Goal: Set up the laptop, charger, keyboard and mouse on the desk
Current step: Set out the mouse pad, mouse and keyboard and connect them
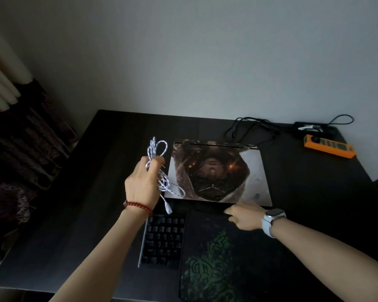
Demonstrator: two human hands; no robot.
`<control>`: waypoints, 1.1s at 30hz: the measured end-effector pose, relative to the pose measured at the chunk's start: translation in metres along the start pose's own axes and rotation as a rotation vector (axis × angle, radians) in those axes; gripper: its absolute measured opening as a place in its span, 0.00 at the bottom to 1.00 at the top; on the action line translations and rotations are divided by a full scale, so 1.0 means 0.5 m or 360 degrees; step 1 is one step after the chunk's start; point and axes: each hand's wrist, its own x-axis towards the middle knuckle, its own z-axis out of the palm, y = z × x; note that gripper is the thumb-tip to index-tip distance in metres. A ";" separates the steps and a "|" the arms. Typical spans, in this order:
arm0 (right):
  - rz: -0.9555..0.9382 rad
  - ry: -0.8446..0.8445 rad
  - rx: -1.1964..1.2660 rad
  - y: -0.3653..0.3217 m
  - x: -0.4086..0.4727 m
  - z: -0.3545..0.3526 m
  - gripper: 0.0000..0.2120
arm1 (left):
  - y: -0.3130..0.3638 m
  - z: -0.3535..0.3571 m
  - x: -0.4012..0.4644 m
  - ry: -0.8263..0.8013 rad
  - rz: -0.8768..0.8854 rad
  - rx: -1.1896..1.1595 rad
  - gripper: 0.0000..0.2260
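Left hand raised above the tabletop, fingers curled round a bundled white braided cable, one plug end dangling. Right hand low, fingers resting on the mouse pad edge by the laptop's near side; grip unclear. One closed laptop, long axis left-right, hinge toward the wall. One keyboard, long axis running away from the person, partly under the pad. One orange power strip at far right.

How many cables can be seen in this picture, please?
2. A white braided cable is bundled in the left hand, above the desk. A black cable lies looped behind the closed laptop. More may be hidden.
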 end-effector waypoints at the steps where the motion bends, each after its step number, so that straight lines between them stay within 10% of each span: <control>1: -0.0005 -0.0001 0.0011 -0.003 -0.015 -0.004 0.08 | 0.004 -0.008 -0.003 0.0033 -0.0029 -0.0012 0.25; 10: 0.0022 0.0075 0.0164 -0.021 -0.191 -0.130 0.19 | 0.103 -0.106 0.022 0.0259 0.0049 -0.0104 0.26; 24: 0.0515 0.0684 -0.0175 0.130 -0.445 -0.227 0.10 | 0.381 -0.164 0.095 0.0391 0.0440 -0.0469 0.26; 33: 0.0790 0.0139 -0.0119 0.396 -0.458 -0.170 0.12 | 0.559 -0.033 0.093 0.0259 0.0559 -0.0709 0.17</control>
